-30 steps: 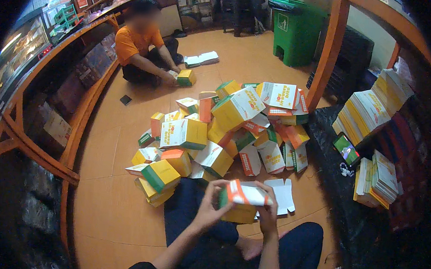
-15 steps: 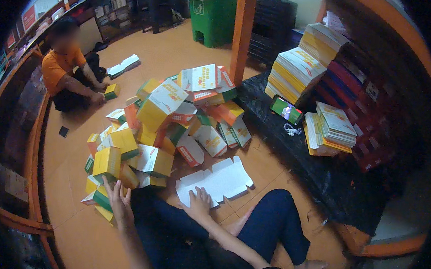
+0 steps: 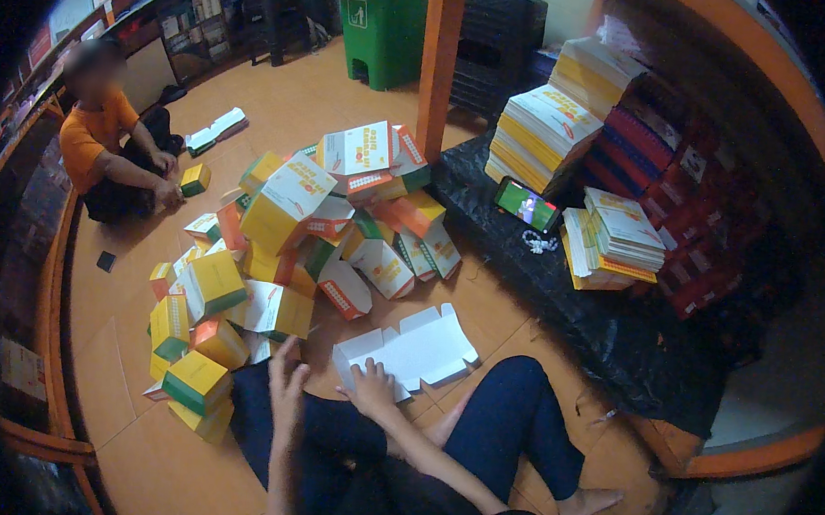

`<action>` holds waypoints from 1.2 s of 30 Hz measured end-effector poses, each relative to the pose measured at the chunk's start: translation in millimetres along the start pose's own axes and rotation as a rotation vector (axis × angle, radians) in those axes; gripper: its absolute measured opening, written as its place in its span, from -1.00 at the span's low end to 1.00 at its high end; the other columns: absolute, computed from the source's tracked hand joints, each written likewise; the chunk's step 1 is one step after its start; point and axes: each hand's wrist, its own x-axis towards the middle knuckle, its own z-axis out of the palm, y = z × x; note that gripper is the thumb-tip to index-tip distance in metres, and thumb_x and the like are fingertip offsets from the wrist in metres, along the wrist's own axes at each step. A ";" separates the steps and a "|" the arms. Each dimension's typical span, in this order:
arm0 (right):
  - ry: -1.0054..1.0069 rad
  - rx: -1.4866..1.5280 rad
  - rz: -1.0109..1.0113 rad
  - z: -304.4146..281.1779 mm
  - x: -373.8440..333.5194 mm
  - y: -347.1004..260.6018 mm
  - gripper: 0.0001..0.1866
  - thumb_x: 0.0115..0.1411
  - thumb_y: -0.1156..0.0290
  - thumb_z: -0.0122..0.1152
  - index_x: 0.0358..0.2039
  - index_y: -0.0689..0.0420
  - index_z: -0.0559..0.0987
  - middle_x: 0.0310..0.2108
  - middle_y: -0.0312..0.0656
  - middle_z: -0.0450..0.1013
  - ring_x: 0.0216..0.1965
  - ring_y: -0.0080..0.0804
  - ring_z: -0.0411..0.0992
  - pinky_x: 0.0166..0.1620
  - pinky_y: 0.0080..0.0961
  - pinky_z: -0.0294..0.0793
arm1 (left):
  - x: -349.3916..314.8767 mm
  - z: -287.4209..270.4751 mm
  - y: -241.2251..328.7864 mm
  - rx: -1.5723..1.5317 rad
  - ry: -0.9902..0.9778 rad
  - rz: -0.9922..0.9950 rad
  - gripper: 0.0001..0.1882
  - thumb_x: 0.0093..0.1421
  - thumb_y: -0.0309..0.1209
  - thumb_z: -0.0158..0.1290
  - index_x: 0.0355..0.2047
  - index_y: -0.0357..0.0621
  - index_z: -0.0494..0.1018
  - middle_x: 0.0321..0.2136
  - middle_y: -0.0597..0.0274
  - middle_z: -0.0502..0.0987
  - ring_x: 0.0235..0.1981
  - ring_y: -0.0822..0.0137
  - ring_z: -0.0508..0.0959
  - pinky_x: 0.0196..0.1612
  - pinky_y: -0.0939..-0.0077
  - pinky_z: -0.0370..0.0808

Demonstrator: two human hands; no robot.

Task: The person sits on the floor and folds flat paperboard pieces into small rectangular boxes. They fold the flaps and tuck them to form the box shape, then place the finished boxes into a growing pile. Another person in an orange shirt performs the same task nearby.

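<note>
A flat, die-cut cardboard box blank lies white side up on the floor before my crossed legs. On its near left edge rests my right hand, fingers spread. My left hand is raised over my left leg, fingers apart and holding nothing. Just left of it, a yellow and green folded box sits at the near end of a heap of such boxes. Other folded boxes, in white, yellow, orange and green, are piled up ahead of me.
A person in an orange shirt sits at the far left, hands near a yellow box. On the black-covered platform at right are stacks of flat blanks, a phone and a bead string. An orange post and green bin stand beyond.
My left hand has left the yellow and green box and moved right, toward the blank. That box now sits lower on the heap's near end. My right hand stays on the blank.
</note>
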 end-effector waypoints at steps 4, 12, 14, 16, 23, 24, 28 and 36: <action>-0.042 0.050 -0.034 -8.8 1.4 12.5 -0.36 0.19 -0.10 0.20 0.14 0.04 0.41 0.19 0.03 0.25 0.26 0.14 0.17 0.12 0.23 0.31 | 1.2 30.0 -69.4 -0.133 -0.201 -0.235 -0.41 0.30 -0.35 0.01 0.32 -0.18 0.21 0.27 0.06 0.25 0.30 0.16 0.23 0.33 0.29 0.18; -0.006 0.324 0.059 -31.4 6.6 18.8 -0.76 0.20 0.37 0.09 -0.13 0.14 0.53 -0.13 0.06 0.50 -0.11 0.15 0.50 -0.07 0.02 0.51 | -15.8 55.2 -141.1 -0.365 -0.183 -0.682 -0.21 0.33 0.11 -0.07 0.43 0.05 0.00 0.33 -0.01 0.17 0.32 0.08 0.22 0.29 0.02 0.17; 0.067 0.355 0.082 -47.2 4.5 19.5 -0.79 0.18 0.45 0.05 -0.20 0.15 0.56 -0.13 0.06 0.52 -0.11 0.13 0.50 -0.06 0.01 0.49 | -13.2 53.0 -144.7 -0.335 -0.220 -0.696 -0.20 0.32 0.15 -0.08 0.43 0.07 0.03 0.33 -0.03 0.18 0.31 0.07 0.22 0.29 0.00 0.14; 0.149 0.364 0.085 -66.6 2.4 19.0 -0.79 0.16 0.45 0.09 -0.19 0.16 0.56 -0.13 0.06 0.52 -0.10 0.12 0.51 -0.06 -0.01 0.50 | -8.6 51.9 -144.4 -0.280 -0.251 -0.678 -0.20 0.31 0.19 -0.08 0.44 0.19 0.01 0.34 -0.04 0.15 0.30 0.08 0.24 0.27 -0.02 0.15; 0.158 0.469 0.007 -126.0 -12.2 15.4 -0.77 0.12 0.33 0.25 -0.26 0.19 0.58 -0.36 0.07 0.58 -0.27 0.15 0.55 -0.18 -0.04 0.53 | -8.4 64.6 -101.4 -0.272 -0.195 -0.670 -0.16 0.29 0.24 -0.12 0.39 -0.04 0.11 0.29 0.04 0.24 0.27 0.15 0.26 0.32 0.04 0.13; 0.089 0.473 -0.047 -127.3 -15.4 9.0 -0.76 0.12 0.33 0.25 -0.26 0.19 0.58 -0.37 0.07 0.58 -0.28 0.15 0.56 -0.19 -0.04 0.53 | -8.1 65.5 -90.9 -0.371 -0.166 -0.658 -0.18 0.30 0.23 -0.11 0.37 -0.05 0.14 0.26 0.05 0.27 0.24 0.16 0.27 0.31 0.07 0.16; -0.072 0.622 -0.402 -132.9 -30.8 -16.7 -0.74 0.21 0.29 0.21 -0.17 0.19 0.59 -0.22 0.08 0.53 -0.16 0.11 0.52 -0.06 -0.12 0.49 | 2.2 45.3 -44.8 -0.375 -0.130 -0.458 -0.36 0.31 0.05 0.04 0.20 -0.15 0.34 -0.04 0.11 0.47 -0.03 0.27 0.48 0.04 0.27 0.43; 0.476 0.276 -0.529 -192.7 -30.8 -30.3 -0.68 0.24 0.24 0.22 -0.04 0.08 0.57 0.02 -0.06 0.43 0.13 -0.11 0.35 0.26 -0.08 0.22 | -30.7 18.9 30.2 -0.050 0.012 -0.251 -0.64 0.30 -0.19 0.14 -0.08 -0.24 0.52 -0.25 0.20 0.56 -0.26 0.44 0.53 -0.18 0.53 0.45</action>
